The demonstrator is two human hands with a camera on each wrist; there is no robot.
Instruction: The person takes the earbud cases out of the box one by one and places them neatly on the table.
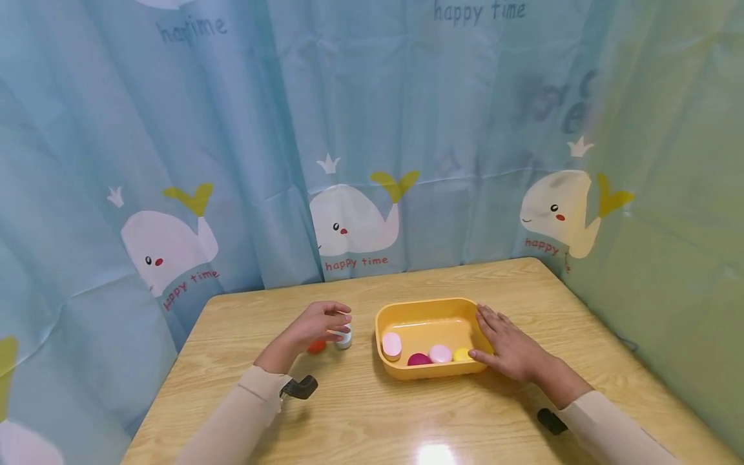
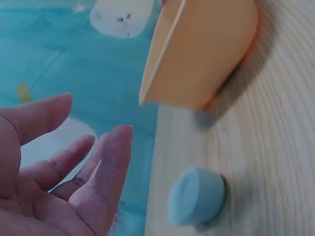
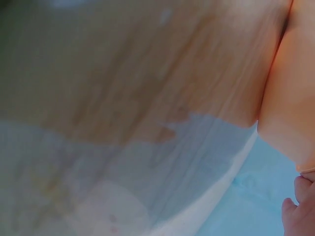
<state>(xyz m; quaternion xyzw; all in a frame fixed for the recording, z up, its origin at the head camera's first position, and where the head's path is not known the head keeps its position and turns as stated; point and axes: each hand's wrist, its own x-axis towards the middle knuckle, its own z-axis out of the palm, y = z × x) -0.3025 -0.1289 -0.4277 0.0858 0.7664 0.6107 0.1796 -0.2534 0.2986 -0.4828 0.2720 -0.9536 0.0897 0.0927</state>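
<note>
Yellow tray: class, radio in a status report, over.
Left hand empty, near pale cylinder. Right hand touching right end of yellow tray. Four pieces showing inside. Red object partly hidden behind left hand.

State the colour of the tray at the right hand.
The tray is yellow-orange; the head view shows it best.

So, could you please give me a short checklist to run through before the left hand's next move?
1. Yellow tray braced: ok, the right hand lies against its right end.
2. Left hand free: ok, its fingers hold nothing.
3. Pale blue piece in easy reach: ok, likely; it sits on the table near that hand.
4. Orange piece fully visible: not ok, the left hand partly covers it.
5. Room in the tray: ok, bare floor shows behind the magenta piece.
6. Orange piece's full shape: cannot tell.
</note>
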